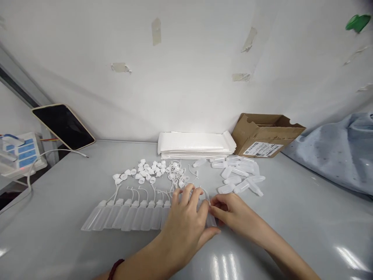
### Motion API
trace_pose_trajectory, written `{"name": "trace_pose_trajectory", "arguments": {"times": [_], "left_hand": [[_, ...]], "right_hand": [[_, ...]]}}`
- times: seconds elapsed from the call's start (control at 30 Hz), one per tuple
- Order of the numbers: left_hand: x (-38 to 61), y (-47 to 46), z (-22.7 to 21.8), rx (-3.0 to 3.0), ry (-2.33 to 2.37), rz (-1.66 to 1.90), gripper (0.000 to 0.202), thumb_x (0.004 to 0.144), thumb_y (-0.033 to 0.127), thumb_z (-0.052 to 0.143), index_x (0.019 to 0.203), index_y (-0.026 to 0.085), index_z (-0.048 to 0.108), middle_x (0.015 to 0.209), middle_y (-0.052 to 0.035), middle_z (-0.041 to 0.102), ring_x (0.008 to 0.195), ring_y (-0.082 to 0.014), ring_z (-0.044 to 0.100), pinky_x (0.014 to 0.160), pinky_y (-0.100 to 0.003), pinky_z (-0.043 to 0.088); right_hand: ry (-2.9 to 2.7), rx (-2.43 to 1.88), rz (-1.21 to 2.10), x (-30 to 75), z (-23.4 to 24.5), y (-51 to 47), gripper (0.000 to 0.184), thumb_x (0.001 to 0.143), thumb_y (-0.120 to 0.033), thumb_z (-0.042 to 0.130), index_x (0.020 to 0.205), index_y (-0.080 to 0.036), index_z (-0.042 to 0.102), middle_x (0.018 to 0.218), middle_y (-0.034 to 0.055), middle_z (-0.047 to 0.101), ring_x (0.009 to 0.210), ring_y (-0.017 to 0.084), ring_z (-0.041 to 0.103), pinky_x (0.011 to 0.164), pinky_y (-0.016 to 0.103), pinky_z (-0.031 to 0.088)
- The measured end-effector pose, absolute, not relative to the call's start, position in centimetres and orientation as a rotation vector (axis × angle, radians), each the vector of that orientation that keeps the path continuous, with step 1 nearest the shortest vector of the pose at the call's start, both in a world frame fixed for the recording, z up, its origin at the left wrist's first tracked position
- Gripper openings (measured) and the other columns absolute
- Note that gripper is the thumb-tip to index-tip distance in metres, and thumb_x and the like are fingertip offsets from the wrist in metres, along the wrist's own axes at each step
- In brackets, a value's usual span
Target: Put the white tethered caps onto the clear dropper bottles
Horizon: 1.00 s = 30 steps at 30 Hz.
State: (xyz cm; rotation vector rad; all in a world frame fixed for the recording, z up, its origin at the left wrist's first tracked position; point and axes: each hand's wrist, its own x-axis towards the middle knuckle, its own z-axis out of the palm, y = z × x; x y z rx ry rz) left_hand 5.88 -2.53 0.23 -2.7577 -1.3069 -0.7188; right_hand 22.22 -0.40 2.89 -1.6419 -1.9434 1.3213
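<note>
A row of small translucent plastic squeeze bottles [126,216] lies side by side on the grey table, their necks pointing away from me. Thin white cap straps rise from several necks. My left hand [186,223] is over the right part of the row, fingers bent and apart, thumb stretched out to the right; it hides the bottles beneath. At the row's right end, my right hand [229,210] has its thumb and forefinger closed at the upper part of the last bottle [211,221]. Loose white caps [148,171] and tangled strapped caps [175,173] lie behind the row.
More loose bottles [240,171] are scattered at the back right. White padded envelopes [195,143] are stacked against the wall, beside an opened cardboard box [265,134]. A phone [64,125], a power strip [27,151] and a white cable [55,151] are on the left; blue-grey cloth [335,149] is on the right.
</note>
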Motion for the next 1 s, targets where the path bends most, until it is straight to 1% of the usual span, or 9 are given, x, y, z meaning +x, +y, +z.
{"name": "trace_pose_trajectory", "arguments": {"times": [0.07,0.23,0.33,0.43,0.47,0.6,0.73,0.83,1.0], "left_hand": [[5.8,-2.6,0.2,-2.749,-1.308,-0.699,0.047,0.072,0.051,0.073,0.092,0.01,0.063,0.11,-0.0176,0.062,0.107,-0.0405,0.051,0.08,-0.059,0.045],[5.8,-2.7,0.0,-2.718,-1.28,-0.671,0.048,0.071,0.049,0.075,0.095,0.009,0.063,0.108,-0.0187,0.062,0.107,-0.0408,0.051,0.078,-0.057,0.046],[5.8,-2.8,-0.1,-2.702,-1.262,-0.676,0.046,0.073,0.045,0.075,0.098,0.008,0.063,0.109,-0.0188,0.062,0.107,-0.0407,0.051,0.079,-0.058,0.045],[5.6,-2.9,0.1,-2.718,-1.262,-0.685,0.044,0.075,0.043,0.073,0.101,0.01,0.061,0.111,-0.0181,0.061,0.108,-0.0401,0.051,0.08,-0.058,0.045],[5.5,-2.9,0.2,-2.74,-1.27,-0.695,0.044,0.076,0.043,0.073,0.102,0.011,0.061,0.111,-0.0175,0.061,0.108,-0.04,0.05,0.08,-0.058,0.045],[4.6,-2.9,0.8,-2.851,-1.369,-0.842,0.039,0.078,0.043,0.071,0.104,0.017,0.059,0.109,-0.0123,0.061,0.105,-0.0359,0.05,0.08,-0.053,0.045],[3.3,-2.2,1.5,-2.782,-1.514,-1.052,0.022,0.089,0.026,0.058,0.11,0.019,0.055,0.106,-0.0087,0.06,0.104,-0.0296,0.049,0.085,-0.048,0.043],[2.3,-1.4,2.1,-2.663,-1.584,-1.145,0.018,0.092,0.021,0.049,0.109,0.02,0.055,0.103,-0.0067,0.062,0.103,-0.0264,0.049,0.088,-0.046,0.041],[0.7,0.1,2.8,-2.484,-1.736,-1.217,0.018,0.093,0.025,0.044,0.102,0.02,0.06,0.097,-0.0055,0.066,0.101,-0.0258,0.053,0.083,-0.044,0.044]], "right_hand": [[-1.934,-1.634,1.326,22.2,2.8,-0.5,0.023,0.083,-0.025,0.049,0.065,-0.015,0.06,0.054,-0.0016,0.055,0.051,0.012,0.05,0.049,0.024,0.036],[-1.928,-1.621,1.313,22.0,2.5,-0.7,0.014,0.078,-0.021,0.052,0.068,-0.016,0.061,0.059,-0.0007,0.058,0.056,0.014,0.056,0.052,0.025,0.039],[-1.899,-1.641,1.339,21.9,2.4,-0.7,0.008,0.076,-0.019,0.054,0.076,-0.015,0.061,0.058,-0.0019,0.057,0.055,0.014,0.056,0.052,0.025,0.039],[-1.875,-1.67,1.342,21.9,2.4,-0.8,0.018,0.075,-0.018,0.055,0.092,-0.014,0.062,0.062,-0.0011,0.061,0.056,0.015,0.056,0.053,0.026,0.041],[-1.881,-1.676,1.331,22.0,2.4,-0.8,0.02,0.076,-0.018,0.055,0.094,-0.013,0.061,0.064,-0.0005,0.062,0.057,0.015,0.057,0.054,0.026,0.042],[-1.915,-1.678,1.312,22.3,2.6,-0.9,0.021,0.078,-0.02,0.056,0.096,-0.012,0.064,0.065,0.001,0.063,0.061,0.017,0.06,0.059,0.028,0.044],[-1.893,-1.692,1.359,22.5,3.0,-0.7,0.03,0.08,-0.021,0.056,0.107,-0.009,0.063,0.066,0.0021,0.064,0.059,0.017,0.06,0.058,0.028,0.045],[-1.869,-1.703,1.394,22.4,3.1,-0.7,0.03,0.08,-0.02,0.056,0.107,-0.009,0.063,0.067,0.0025,0.065,0.058,0.016,0.061,0.056,0.027,0.045],[-1.865,-1.674,1.422,22.4,2.8,-0.8,0.026,0.08,-0.016,0.054,0.104,-0.01,0.064,0.067,0.0018,0.063,0.058,0.016,0.06,0.056,0.027,0.045]]}}
